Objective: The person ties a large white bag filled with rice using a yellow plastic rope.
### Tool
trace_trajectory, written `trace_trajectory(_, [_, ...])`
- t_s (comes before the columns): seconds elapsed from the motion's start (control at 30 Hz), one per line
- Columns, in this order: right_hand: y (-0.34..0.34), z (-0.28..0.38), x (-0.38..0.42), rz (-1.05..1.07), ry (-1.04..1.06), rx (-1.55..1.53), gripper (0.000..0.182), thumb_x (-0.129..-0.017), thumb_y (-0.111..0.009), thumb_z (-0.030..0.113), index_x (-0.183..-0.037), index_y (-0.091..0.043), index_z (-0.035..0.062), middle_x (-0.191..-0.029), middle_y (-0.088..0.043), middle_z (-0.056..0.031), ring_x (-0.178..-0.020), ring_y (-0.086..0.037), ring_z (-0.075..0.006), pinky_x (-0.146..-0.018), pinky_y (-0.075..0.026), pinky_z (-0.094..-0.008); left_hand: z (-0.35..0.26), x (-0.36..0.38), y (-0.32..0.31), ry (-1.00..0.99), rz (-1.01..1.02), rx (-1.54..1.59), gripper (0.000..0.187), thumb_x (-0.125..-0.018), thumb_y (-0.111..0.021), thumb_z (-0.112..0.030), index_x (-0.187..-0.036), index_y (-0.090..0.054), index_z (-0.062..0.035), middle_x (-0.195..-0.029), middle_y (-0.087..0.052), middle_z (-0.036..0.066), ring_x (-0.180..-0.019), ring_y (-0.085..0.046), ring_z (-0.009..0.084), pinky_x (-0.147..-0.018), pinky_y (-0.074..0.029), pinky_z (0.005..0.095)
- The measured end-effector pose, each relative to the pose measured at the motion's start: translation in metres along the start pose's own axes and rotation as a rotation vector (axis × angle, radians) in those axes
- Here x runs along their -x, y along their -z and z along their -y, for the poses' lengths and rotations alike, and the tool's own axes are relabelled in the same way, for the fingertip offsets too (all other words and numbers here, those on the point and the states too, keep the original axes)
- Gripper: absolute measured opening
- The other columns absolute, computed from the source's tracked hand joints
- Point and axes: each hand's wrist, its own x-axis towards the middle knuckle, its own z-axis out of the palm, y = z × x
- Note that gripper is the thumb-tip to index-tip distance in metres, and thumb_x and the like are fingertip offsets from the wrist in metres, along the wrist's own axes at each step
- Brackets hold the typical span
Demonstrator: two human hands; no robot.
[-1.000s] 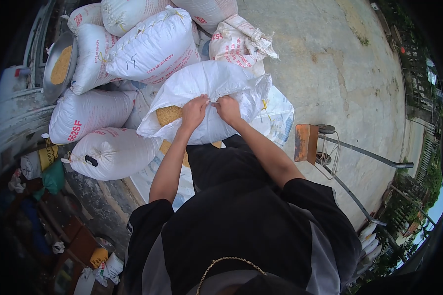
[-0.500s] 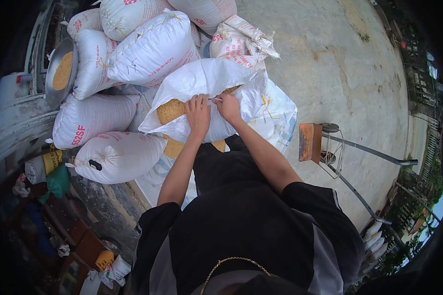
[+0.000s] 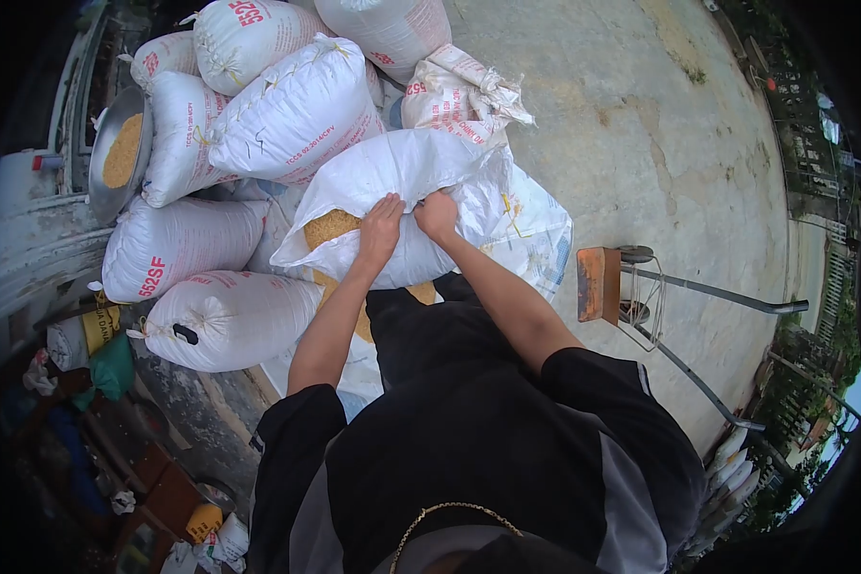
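Note:
A white woven sack (image 3: 392, 163) bulges in front of me, its mouth gaping on the left over golden grain (image 3: 330, 228). My left hand (image 3: 381, 230) is closed on the near rim, fingers pointing away from me and the thumb hidden. Just right of it, my right hand (image 3: 437, 216) is curled into a fist at the same rim. The fingertips are turned under, so any small item in that fist is hidden. Between the two hands the sack's edges lie close together.
Filled white sacks with red print, including one tied sack (image 3: 234, 320), are piled left and behind. A metal basin (image 3: 115, 158) with grain rests at the far left. A hand cart (image 3: 598, 285) stands right on concrete. A printed sheet (image 3: 536, 239) lies underneath.
Both hands have shifted slightly down in view. My right fist has turned inward, and the thin pale piece between the hands no longer shows. The grain gap beyond my right hand is covered.

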Motion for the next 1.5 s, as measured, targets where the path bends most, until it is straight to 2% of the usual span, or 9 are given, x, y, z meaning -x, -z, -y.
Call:
trace_trajectory(0.4, [0.016, -0.01, 0.014, 0.129, 0.073, -0.068, 0.024, -0.077, -0.069, 0.02, -0.089, -0.066, -0.0014, -0.093, -0.068, -0.0221, -0.088, -0.066, -0.039, -0.076, -0.053, -0.0459, -0.009, 0.018, -0.02, -0.048, 0.286, -0.353, 0.041, -0.085, -0.048, -0.006, -0.121, -0.056, 0.0119, -0.131, -0.055, 0.027, -0.128, -0.05, 0.0352, -0.114, -0.032, 0.0429])
trace_trajectory(0.57, [0.155, 0.015, 0.013, 0.132, 0.265, -0.012, 0.04, -0.076, -0.076, 0.025, -0.11, -0.065, 0.0072, -0.116, -0.063, -0.013, -0.107, -0.06, -0.0329, -0.094, -0.047, -0.0431, -0.013, 0.024, -0.027, -0.018, 0.272, -0.35, 0.042, -0.085, -0.048, -0.006, -0.122, -0.055, 0.0116, -0.132, -0.054, 0.027, -0.129, -0.049, 0.0344, -0.115, -0.031, 0.0426])
trace_trajectory(0.63, [0.191, 0.03, -0.001, -0.251, 0.885, 0.393, 0.06, -0.073, -0.077, 0.028, -0.129, -0.057, 0.0137, -0.12, -0.06, -0.0053, -0.115, -0.054, -0.0249, -0.104, -0.037, -0.045, -0.014, 0.022, -0.027, -0.018, 0.261, -0.366, 0.042, -0.085, -0.048, -0.006, -0.122, -0.055, 0.0117, -0.132, -0.054, 0.026, -0.128, -0.05, 0.0341, -0.115, -0.031, 0.0426])
trace_trajectory(0.67, [0.184, 0.019, -0.012, -0.25, 0.886, 0.399, 0.06, -0.073, -0.077, 0.028, -0.129, -0.057, 0.0137, -0.12, -0.06, -0.0053, -0.115, -0.054, -0.0249, -0.104, -0.037, -0.045, -0.014, 0.022, -0.026, -0.017, 0.257, -0.362, 0.042, -0.085, -0.048, -0.006, -0.122, -0.055, 0.0117, -0.132, -0.054, 0.026, -0.128, -0.05, 0.0341, -0.115, -0.031, 0.0426])
trace_trajectory(0.73, [0.158, -0.013, -0.035, 0.156, 1.047, 0.632, 0.08, -0.068, -0.08, 0.032, -0.14, -0.048, 0.0175, -0.118, -0.06, -0.0007, -0.117, -0.051, -0.0204, -0.109, -0.029, -0.0476, -0.013, 0.02, -0.024, -0.024, 0.238, -0.359, 0.042, -0.085, -0.047, -0.006, -0.122, -0.055, 0.0117, -0.131, -0.055, 0.026, -0.128, -0.05, 0.034, -0.115, -0.032, 0.0426])
trace_trajectory(0.87, [0.148, -0.034, -0.051, 0.164, 1.128, 0.723, 0.029, -0.082, -0.061, 0.018, -0.11, -0.066, 0.0126, -0.099, -0.06, -0.0003, -0.103, -0.054, -0.0173, -0.093, -0.039, -0.039, -0.009, 0.018, -0.025, -0.008, 0.232, -0.349, 0.041, -0.085, -0.047, -0.007, -0.122, -0.055, 0.0115, -0.131, -0.055, 0.026, -0.128, -0.049, 0.0339, -0.115, -0.032, 0.0426])
trace_trajectory(1.07, [0.168, -0.048, -0.054, 0.196, 1.273, 0.654, 0.008, -0.08, -0.055, 0.014, -0.076, -0.062, 0.0118, -0.087, -0.055, -0.001, -0.092, -0.052, -0.0164, -0.082, -0.039, -0.0325, -0.008, 0.021, -0.026, -0.033, 0.193, -0.32, 0.041, -0.086, -0.048, -0.008, -0.121, -0.056, 0.0112, -0.132, -0.055, 0.025, -0.129, -0.049, 0.0326, -0.115, -0.03, 0.0425])
trace_trajectory(1.3, [0.162, -0.058, -0.048, 0.207, 1.285, 0.717, 0.009, -0.08, -0.054, 0.015, -0.077, -0.062, 0.0107, -0.088, -0.055, -0.002, -0.093, -0.052, -0.0172, -0.081, -0.038, -0.0332, -0.016, 0.024, -0.023, -0.01, 0.175, -0.306, 0.041, -0.086, -0.049, -0.008, -0.122, -0.055, 0.0106, -0.133, -0.054, 0.025, -0.13, -0.048, 0.0322, -0.116, -0.03, 0.0423])
trace_trajectory(1.5, [0.174, -0.056, -0.032, 0.181, 1.117, 0.778, 0.023, -0.081, -0.054, 0.011, -0.1, -0.066, 0.0076, -0.102, -0.06, -0.0048, -0.114, -0.052, -0.0211, -0.111, -0.028, -0.0474, -0.015, 0.018, -0.019, 0.057, 0.131, -0.261, 0.039, -0.087, -0.049, -0.007, -0.123, -0.056, 0.0082, -0.134, -0.055, 0.021, -0.133, -0.045, 0.0325, -0.116, -0.028, 0.0442])
